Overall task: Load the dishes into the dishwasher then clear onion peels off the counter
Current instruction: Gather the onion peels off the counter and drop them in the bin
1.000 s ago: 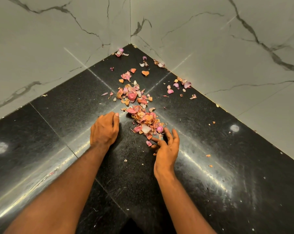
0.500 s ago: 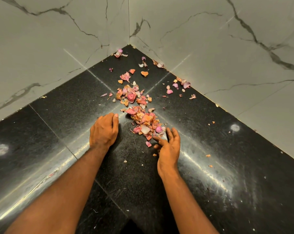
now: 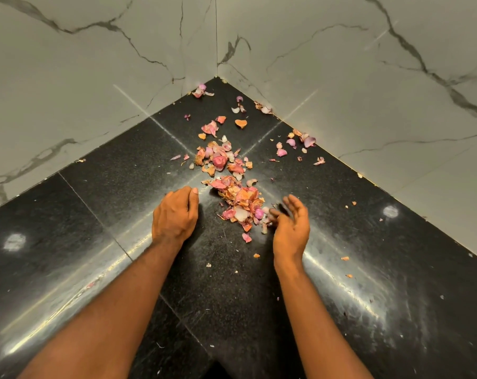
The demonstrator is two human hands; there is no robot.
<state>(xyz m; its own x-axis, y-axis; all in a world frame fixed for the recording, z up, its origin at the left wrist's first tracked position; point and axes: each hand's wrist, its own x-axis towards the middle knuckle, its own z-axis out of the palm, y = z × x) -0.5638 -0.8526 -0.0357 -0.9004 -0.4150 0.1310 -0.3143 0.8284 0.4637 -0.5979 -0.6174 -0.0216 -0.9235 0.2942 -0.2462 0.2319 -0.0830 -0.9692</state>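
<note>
Pink and orange onion peels (image 3: 238, 199) lie in a loose heap on the black granite counter (image 3: 95, 214), with more scattered toward the back corner. My left hand (image 3: 175, 214) rests cupped, palm down, on the counter just left of the heap, holding nothing. My right hand (image 3: 290, 227) stands on its edge at the heap's right side, fingers apart and blurred, its fingertips touching the nearest peels. The dishes and the dishwasher are out of view.
Two white marble walls (image 3: 368, 91) meet at the corner behind the peels. Small peel bits (image 3: 344, 258) dot the counter to the right. Pale smudges (image 3: 14, 242) mark the surface at left and right.
My right hand has shifted right and opened, its fingers now spread against the right side of the heap. The left hand has stayed in place.
</note>
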